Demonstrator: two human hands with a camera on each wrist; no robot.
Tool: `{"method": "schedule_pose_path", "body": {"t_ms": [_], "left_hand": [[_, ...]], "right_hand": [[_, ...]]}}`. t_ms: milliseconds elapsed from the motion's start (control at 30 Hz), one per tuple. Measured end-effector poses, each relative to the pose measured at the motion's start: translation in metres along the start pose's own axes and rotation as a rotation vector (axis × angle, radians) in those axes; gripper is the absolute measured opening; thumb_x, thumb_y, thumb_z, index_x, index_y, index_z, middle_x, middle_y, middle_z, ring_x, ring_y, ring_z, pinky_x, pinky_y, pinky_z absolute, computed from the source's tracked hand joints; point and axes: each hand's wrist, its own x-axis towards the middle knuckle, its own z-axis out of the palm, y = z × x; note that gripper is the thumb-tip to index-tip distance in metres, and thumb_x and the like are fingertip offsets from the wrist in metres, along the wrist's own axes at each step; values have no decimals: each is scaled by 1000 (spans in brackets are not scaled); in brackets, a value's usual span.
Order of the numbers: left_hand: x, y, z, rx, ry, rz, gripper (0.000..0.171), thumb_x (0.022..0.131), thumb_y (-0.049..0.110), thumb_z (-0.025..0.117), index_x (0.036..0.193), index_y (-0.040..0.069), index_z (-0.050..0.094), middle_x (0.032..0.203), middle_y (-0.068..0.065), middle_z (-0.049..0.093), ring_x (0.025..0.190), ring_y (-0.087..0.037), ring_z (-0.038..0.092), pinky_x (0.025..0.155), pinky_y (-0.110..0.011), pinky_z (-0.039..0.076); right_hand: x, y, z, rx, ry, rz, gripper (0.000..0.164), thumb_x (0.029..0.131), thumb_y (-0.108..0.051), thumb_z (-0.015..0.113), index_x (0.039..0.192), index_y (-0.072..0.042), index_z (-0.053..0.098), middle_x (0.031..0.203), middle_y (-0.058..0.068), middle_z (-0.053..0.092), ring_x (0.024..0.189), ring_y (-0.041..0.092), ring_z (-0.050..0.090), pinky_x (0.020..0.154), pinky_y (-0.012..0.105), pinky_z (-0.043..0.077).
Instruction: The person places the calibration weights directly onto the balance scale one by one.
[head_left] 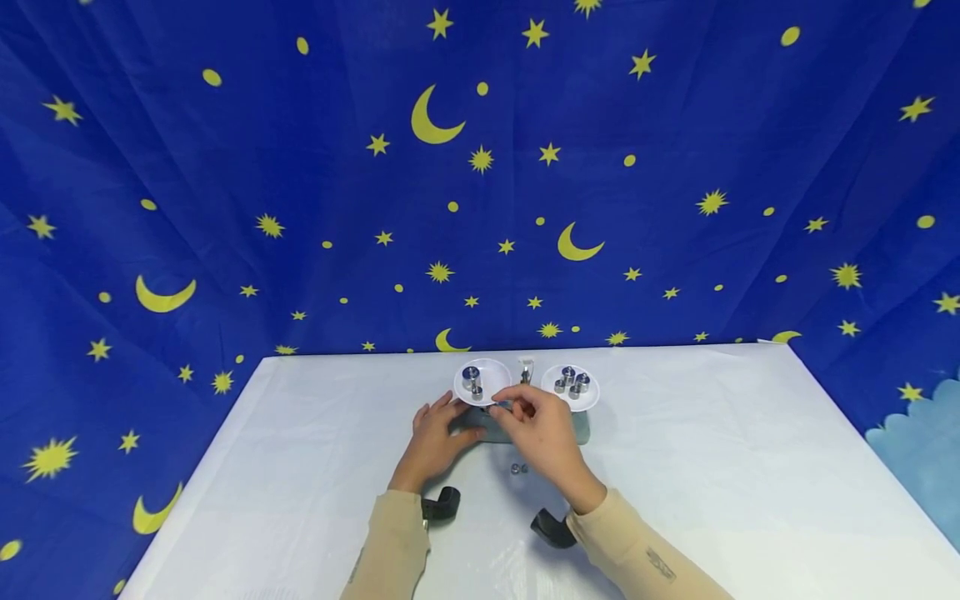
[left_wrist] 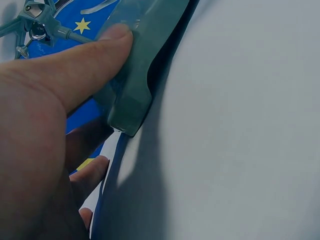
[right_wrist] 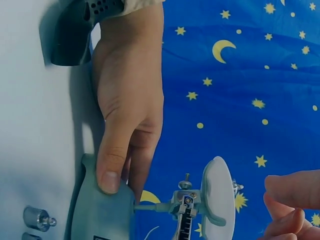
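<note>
A balance scale with a grey-green base (head_left: 581, 429) and two white pans stands near the table's far side. My left hand (head_left: 435, 442) grips the base's left end, its thumb (left_wrist: 112, 50) on the near face and its fingers behind. Metal weights (head_left: 471, 374) stand on the left pan (head_left: 491, 372); several more weights (head_left: 582, 381) stand on the right pan (head_left: 592, 396). My right hand (head_left: 536, 425) is at the left pan's near right edge. Its bent fingers (right_wrist: 295, 187) and thumb are slightly apart, with nothing visible between them.
Two small weights (head_left: 515, 469) lie on the white table (head_left: 675, 467) in front of the scale. Black curved wrist mounts (head_left: 553, 528) stick out from both sleeves. A blue cloth (head_left: 510, 192) with yellow moons and stars hangs behind the table.
</note>
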Motion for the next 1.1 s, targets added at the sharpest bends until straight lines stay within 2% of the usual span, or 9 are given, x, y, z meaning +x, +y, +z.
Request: {"method": "schedule_pose_path", "body": {"t_ms": [367, 900, 1100], "left_hand": [[0, 0, 0, 11, 3, -3, 57, 88, 30, 78, 137, 7, 62, 143, -11, 58, 143, -39, 37, 116, -66, 12], [0, 0, 1, 6, 1, 7, 57, 88, 31, 77, 137, 6, 62, 144, -13, 57, 143, -40, 37, 116, -66, 12], [0, -3, 1, 12, 6, 16, 57, 88, 31, 77, 136, 5, 63, 143, -14, 58, 142, -41, 38, 116, -67, 13]], "right_hand": [[-8, 6, -5, 9, -28, 49, 9, 84, -6, 78, 93, -8, 77, 62, -6, 48, 55, 7, 44, 49, 18, 34], [-20, 26, -7, 5, -67, 38, 7, 83, -4, 78, 88, -8, 76, 61, -7, 47, 54, 5, 43, 52, 18, 33], [-24, 34, -7, 37, -95, 77, 7, 84, -5, 78, 91, -5, 76, 61, -7, 46, 56, 5, 43, 54, 18, 35]]}}
